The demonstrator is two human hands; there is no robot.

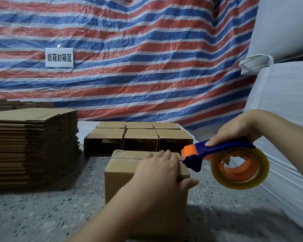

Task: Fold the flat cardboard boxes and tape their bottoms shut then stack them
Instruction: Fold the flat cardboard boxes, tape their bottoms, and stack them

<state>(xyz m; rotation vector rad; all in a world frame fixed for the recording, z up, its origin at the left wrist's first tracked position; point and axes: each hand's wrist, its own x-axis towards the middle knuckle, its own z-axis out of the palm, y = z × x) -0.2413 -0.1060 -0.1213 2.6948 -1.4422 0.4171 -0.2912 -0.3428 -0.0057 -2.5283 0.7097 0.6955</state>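
Left hand (157,169) flat on box (122,173)

The box (126,170) under my left hand (157,170) is plain brown cardboard, like the flat stack (33,145) and the folded boxes (139,137) behind. My right hand (238,130) grips a tape dispenser (217,151) with a blue handle, orange roller and yellowish clear tape. The floor (42,215) is speckled grey, the tarp (129,49) striped red, blue and white, with a white sign (59,57) lettered black.

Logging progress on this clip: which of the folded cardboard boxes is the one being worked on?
The nearest box, standing apart from the finished row: the left hand presses its top flaps while the right hand brings the tape dispenser to its edge.
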